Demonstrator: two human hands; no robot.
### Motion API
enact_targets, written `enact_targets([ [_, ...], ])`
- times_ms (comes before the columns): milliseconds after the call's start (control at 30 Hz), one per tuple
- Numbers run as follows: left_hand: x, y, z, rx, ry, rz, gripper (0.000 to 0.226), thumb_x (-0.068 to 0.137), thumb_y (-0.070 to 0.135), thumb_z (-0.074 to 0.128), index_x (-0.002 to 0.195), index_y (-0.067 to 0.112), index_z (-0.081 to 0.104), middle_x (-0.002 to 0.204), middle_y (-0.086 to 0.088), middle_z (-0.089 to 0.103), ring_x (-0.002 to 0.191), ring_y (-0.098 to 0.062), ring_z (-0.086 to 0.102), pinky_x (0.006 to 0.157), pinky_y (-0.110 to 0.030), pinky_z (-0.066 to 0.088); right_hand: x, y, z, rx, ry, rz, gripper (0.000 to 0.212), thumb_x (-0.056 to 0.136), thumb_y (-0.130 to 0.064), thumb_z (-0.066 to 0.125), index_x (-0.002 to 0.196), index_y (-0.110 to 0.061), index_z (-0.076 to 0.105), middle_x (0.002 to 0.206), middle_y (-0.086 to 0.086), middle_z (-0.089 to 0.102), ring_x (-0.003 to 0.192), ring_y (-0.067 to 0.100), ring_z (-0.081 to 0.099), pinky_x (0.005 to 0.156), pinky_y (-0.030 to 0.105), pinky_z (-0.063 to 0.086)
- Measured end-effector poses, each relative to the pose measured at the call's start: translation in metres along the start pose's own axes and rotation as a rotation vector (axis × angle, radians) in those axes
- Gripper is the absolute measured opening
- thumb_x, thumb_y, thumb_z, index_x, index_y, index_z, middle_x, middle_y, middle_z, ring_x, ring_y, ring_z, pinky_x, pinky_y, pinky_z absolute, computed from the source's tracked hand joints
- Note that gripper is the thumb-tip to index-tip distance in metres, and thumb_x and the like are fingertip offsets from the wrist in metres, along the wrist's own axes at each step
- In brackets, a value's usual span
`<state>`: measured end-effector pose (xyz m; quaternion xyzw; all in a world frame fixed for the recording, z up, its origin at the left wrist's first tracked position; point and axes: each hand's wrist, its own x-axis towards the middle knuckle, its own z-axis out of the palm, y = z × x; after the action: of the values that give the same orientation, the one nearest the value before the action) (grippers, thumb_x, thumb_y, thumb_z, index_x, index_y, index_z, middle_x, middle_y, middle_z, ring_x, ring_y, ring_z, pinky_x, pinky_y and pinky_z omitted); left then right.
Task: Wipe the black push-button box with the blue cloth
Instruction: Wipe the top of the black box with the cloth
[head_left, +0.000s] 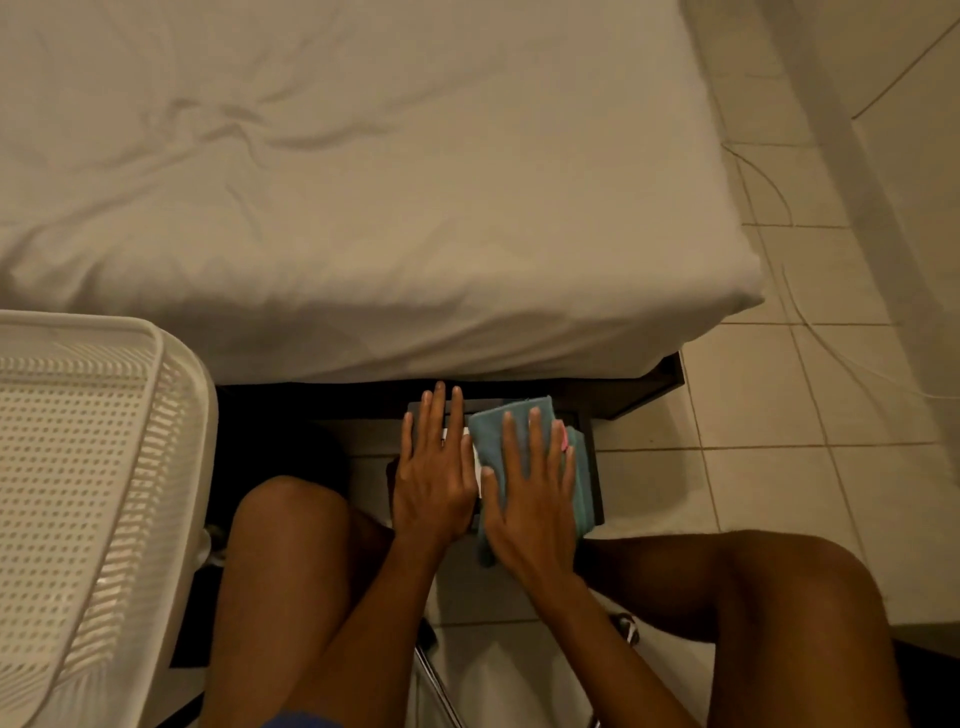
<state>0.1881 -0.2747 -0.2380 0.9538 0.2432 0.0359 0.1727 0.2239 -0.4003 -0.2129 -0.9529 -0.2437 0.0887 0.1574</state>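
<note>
Knees frame the box (592, 467) on the floor.
Left hand (434, 478) lies flat, steadying it; right hand (535, 506) presses the cloth (498, 426) flat, grasping nothing.

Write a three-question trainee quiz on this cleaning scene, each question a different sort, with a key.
1. True or false: the blue cloth lies under the right hand.
2. Which hand rests bare on the black push-button box?
A. left hand
B. right hand
C. neither
3. Fill in: beside the person's left knee stands a white perforated ____.

Key: 1 true; 2 A; 3 basket.
</note>
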Motion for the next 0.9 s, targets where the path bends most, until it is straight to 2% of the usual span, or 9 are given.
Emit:
enact_targets([
  [167,0.002,0.002,-0.004,-0.029,0.004,-0.009,0.056,0.105,0.032,0.022,0.158,0.019,0.007,0.167,-0.004,0.006,0.154,-0.016,-0.001,0.126,-0.039,0.007,0.053,0.015,-0.009,-0.011,0.008,0.011,0.064,0.102,-0.049,0.027,0.159,-0.026,0.007,0.167,0.009,0.004,0.154,0.027,-0.003,0.123,0.052,0.008],
  [300,0.001,0.001,-0.003,-0.02,-0.004,-0.021,0.056,0.105,0.032,0.021,0.158,0.019,0.006,0.167,-0.004,0.004,0.154,-0.016,-0.001,0.125,-0.041,0.009,0.017,0.015,-0.005,-0.029,0.049,0.119,0.066,0.101,-0.049,0.027,0.159,-0.023,0.009,0.167,0.009,0.003,0.154,0.029,-0.001,0.124,0.051,0.006],
  [433,0.001,-0.001,-0.001,-0.029,0.001,-0.023,0.057,0.105,0.032,0.026,0.158,0.019,0.007,0.167,-0.004,0.004,0.154,-0.016,-0.001,0.125,-0.042,0.011,0.019,0.007,-0.002,-0.013,0.003,-0.019,0.064,0.101,-0.048,0.026,0.159,-0.025,0.008,0.167,0.007,0.0,0.154,0.028,-0.004,0.124,0.049,0.001],
  [500,0.003,0.0,-0.002,-0.03,0.002,-0.015,0.056,0.105,0.032,0.024,0.158,0.019,0.008,0.167,-0.004,0.006,0.154,-0.016,0.0,0.125,-0.042,0.01,0.048,0.013,-0.008,-0.01,-0.008,-0.069,0.062,0.102,-0.047,0.027,0.158,-0.026,0.01,0.167,0.009,0.008,0.154,0.027,-0.001,0.124,0.048,0.003],
  [567,0.003,0.0,-0.003,-0.027,-0.007,-0.015,0.056,0.105,0.032,0.022,0.158,0.019,0.007,0.167,-0.004,0.005,0.154,-0.016,-0.001,0.126,-0.041,0.009,0.058,0.024,-0.013,-0.014,0.033,0.013,0.061,0.102,-0.046,0.027,0.158,-0.024,0.016,0.164,0.011,0.018,0.154,0.028,0.005,0.124,0.05,0.008],
  [667,0.0,0.001,-0.003,-0.03,-0.006,-0.024,0.057,0.105,0.032,0.023,0.158,0.02,0.007,0.167,-0.004,0.006,0.154,-0.016,0.0,0.125,-0.041,0.009,0.026,0.019,-0.007,-0.016,0.092,0.16,0.063,0.102,-0.046,0.028,0.158,-0.02,0.015,0.166,0.01,0.011,0.154,0.03,0.004,0.124,0.051,0.009],
  [733,0.0,0.001,-0.002,-0.037,-0.001,-0.024,0.056,0.105,0.031,0.024,0.158,0.019,0.009,0.166,-0.004,0.007,0.154,-0.016,0.001,0.125,-0.042,0.011,0.007,0.008,-0.001,-0.007,0.055,0.085,0.065,0.101,-0.046,0.028,0.158,-0.02,0.013,0.167,0.009,0.006,0.154,0.029,0.001,0.124,0.051,0.006],
  [833,0.002,0.001,-0.003,-0.047,-0.004,-0.02,0.056,0.105,0.031,0.024,0.158,0.019,0.01,0.166,-0.004,0.008,0.154,-0.016,0.001,0.125,-0.042,0.012,0.035,0.012,-0.005,0.018,0.014,-0.055,0.063,0.101,-0.047,0.025,0.158,-0.022,0.016,0.166,0.009,0.009,0.154,0.027,0.001,0.124,0.049,0.005],
  [900,0.004,0.002,-0.004,-0.051,-0.009,-0.025,0.056,0.105,0.032,0.024,0.158,0.021,0.009,0.166,-0.003,0.008,0.154,-0.015,0.0,0.125,-0.041,0.01,0.055,0.024,-0.011,-0.005,0.041,0.0,0.062,0.101,-0.047,0.024,0.157,-0.02,0.022,0.164,0.012,0.018,0.153,0.028,0.007,0.124,0.051,0.01],
])
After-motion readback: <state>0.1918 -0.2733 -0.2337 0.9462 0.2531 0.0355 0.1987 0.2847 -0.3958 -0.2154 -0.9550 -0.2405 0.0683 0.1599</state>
